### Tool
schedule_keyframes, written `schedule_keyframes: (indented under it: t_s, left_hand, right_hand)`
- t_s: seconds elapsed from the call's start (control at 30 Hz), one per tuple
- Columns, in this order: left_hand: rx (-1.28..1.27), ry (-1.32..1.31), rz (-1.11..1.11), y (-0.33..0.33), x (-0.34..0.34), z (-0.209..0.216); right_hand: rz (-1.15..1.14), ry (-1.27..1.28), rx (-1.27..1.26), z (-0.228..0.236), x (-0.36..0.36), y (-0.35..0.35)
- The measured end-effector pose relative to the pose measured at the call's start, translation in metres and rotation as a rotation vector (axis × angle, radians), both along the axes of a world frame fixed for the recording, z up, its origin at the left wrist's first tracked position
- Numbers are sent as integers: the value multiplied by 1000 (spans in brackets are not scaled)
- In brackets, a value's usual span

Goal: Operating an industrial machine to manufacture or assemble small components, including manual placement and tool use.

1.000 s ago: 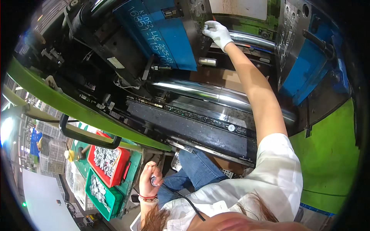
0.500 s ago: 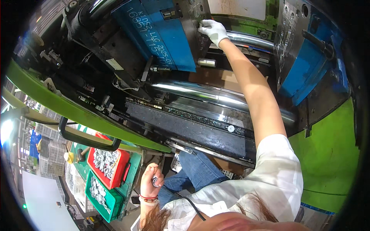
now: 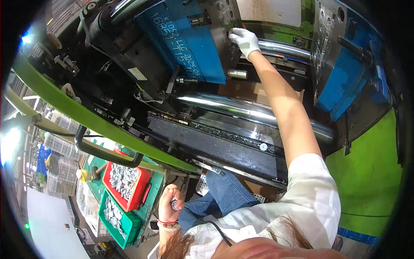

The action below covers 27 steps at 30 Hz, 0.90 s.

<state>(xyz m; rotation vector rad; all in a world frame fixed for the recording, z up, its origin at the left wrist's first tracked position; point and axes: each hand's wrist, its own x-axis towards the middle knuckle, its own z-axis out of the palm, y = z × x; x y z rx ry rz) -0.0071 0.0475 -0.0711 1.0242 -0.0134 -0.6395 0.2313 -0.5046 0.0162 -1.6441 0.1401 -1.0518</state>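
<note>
My right hand (image 3: 245, 42), in a white glove, reaches up to the steel face of the left mould half (image 3: 226, 36), which has a blue body. Its fingers are bent against that face, and whatever they may pinch is too small to make out. Low at the left, in front of my body, my bare left hand (image 3: 169, 205) is curled around a small grey round part (image 3: 174, 203) with dark spots. Across the gap stands the right mould half (image 3: 345, 73), also steel-faced and blue.
Shiny tie bars (image 3: 224, 105) cross below the moulds. A small pale disc (image 3: 263, 146) lies on the dark machine bed (image 3: 215, 142). At the left, beyond the green door edge (image 3: 99, 131), a red bin (image 3: 141, 190) and a green bin (image 3: 133, 226) hold grey parts. A hammer (image 3: 98, 170) lies nearby.
The whole view has shifted a little, so the machine and bins sit slightly further right and lower. My right hand stays at the left mould face; my left hand still holds the grey part.
</note>
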Motion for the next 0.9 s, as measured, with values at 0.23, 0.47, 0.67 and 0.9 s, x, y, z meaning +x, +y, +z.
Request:
schedule_keyframes:
  t_s: [0.23, 0.47, 0.67, 0.9]
  left_hand:
    - [-7, -58, -31, -5, -2, 9]
    - [10, -123, -144, -53, 4, 24]
    - [17, -339, -134, -90, 10, 58]
    - [187, -594, 78, -114, 26, 97]
  right_hand:
    - [-313, 103, -315, 1, 1, 8]
    - [-298, 240, -737, 14, -32, -11]
    - [331, -106, -810, 64, -123, 127]
    - [1090, 264, -790, 53, -190, 255]
